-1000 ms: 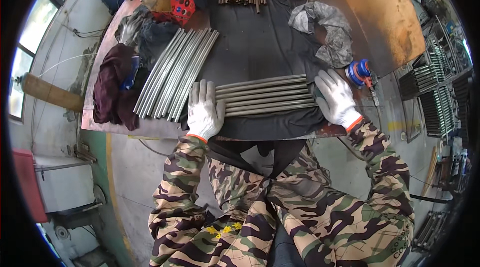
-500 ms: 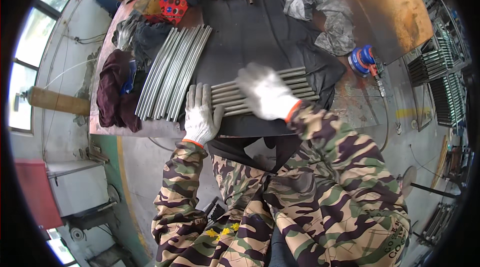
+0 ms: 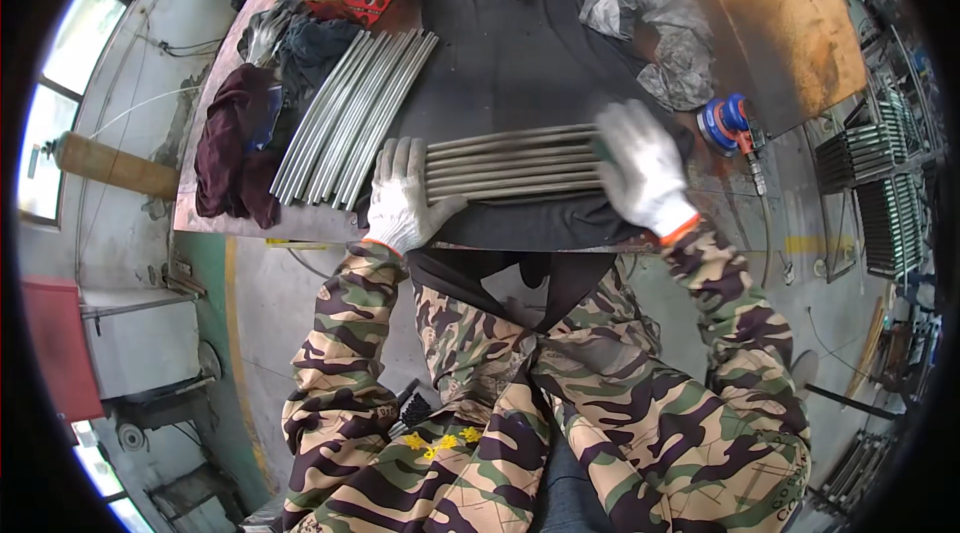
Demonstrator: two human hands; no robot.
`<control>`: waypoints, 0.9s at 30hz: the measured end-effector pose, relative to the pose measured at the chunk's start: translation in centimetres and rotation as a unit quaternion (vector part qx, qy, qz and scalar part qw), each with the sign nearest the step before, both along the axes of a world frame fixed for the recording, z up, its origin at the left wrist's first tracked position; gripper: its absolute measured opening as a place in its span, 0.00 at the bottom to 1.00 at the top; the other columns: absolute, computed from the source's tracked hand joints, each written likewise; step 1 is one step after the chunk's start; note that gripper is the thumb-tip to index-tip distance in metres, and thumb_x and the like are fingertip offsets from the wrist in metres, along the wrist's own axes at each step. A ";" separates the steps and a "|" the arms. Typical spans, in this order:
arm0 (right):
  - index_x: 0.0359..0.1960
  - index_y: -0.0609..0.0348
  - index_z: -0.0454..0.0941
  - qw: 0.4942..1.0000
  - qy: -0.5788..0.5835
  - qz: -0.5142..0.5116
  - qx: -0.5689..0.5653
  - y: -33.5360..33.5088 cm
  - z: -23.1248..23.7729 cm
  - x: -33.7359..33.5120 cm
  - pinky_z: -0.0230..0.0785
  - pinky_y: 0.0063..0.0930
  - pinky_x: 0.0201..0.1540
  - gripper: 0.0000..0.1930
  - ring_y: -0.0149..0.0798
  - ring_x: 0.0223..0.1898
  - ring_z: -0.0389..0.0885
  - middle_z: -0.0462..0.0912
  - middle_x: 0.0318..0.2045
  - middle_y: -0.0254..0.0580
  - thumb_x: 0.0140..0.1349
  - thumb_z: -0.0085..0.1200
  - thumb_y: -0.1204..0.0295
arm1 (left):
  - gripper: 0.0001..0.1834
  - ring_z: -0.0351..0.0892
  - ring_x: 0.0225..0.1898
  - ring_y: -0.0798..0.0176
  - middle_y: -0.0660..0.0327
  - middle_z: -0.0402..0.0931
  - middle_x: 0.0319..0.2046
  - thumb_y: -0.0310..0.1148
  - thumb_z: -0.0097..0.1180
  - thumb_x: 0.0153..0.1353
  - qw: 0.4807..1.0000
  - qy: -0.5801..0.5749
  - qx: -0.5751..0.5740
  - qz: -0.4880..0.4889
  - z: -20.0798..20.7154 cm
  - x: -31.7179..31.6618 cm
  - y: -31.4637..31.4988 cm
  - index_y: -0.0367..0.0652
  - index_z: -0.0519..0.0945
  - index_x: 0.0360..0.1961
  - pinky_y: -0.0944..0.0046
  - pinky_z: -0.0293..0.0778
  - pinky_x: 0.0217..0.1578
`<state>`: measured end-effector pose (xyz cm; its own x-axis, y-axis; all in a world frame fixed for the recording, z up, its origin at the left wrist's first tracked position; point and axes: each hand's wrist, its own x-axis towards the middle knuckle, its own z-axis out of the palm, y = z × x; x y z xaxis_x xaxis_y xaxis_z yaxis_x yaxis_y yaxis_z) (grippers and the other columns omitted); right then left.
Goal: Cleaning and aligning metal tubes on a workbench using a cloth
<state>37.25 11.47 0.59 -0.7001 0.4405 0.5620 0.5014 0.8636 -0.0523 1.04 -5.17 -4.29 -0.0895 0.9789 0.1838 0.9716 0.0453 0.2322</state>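
Cloth-covered table (image 3: 720, 193) bears seemingly polished tubes (image 3: 352, 123) left, unfinished-looking tubes (image 3: 515, 161) near; left hand (image 3: 400, 198) flat, unclenched; right hand (image 3: 640, 168) blurred, grip unclear.

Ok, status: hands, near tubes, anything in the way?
Left hand open, right hand open, blurred, at opposite ends of near tubes. Tubes side by side on black cloth. Blue tool farther right, apart.

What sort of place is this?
Probably a metalworking shop: metal tubes lie in groups on the workbench, a blue power tool sits at its right, and what looks like a gas cylinder is at the left.
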 end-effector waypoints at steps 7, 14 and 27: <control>0.66 0.62 0.78 0.987 -0.117 0.068 -0.092 -1.0 -2.2 -2.8 0.64 0.53 0.76 0.33 0.59 0.76 0.68 0.77 0.69 0.53 0.60 0.69 0.61 | 0.60 0.59 0.78 0.27 0.35 0.65 0.74 0.59 0.77 0.57 1.000 -0.003 0.025 0.016 -0.6 0.0 -0.2 0.29 0.64 0.77 0.32 0.59 0.77; 0.57 0.54 0.88 0.985 -0.027 -0.025 -0.166 2.4 -1.6 6.2 0.73 0.53 0.67 0.25 0.57 0.64 0.80 0.85 0.61 0.49 0.56 0.71 0.65 | 0.39 0.68 0.67 0.23 0.37 0.73 0.60 0.39 0.70 0.63 0.993 -0.020 0.118 -0.010 -1.3 -0.6 1.9 0.30 0.68 0.68 0.30 0.66 0.70; 0.48 0.50 0.89 0.968 -0.081 0.179 -0.154 4.5 -0.1 -0.8 0.73 0.52 0.64 0.21 0.57 0.63 0.79 0.85 0.57 0.39 0.49 0.73 0.69 | 0.34 0.59 0.79 0.21 0.32 0.66 0.76 0.41 0.60 0.75 0.998 -0.017 0.054 0.042 -1.1 -0.5 1.8 0.35 0.69 0.76 0.32 0.58 0.78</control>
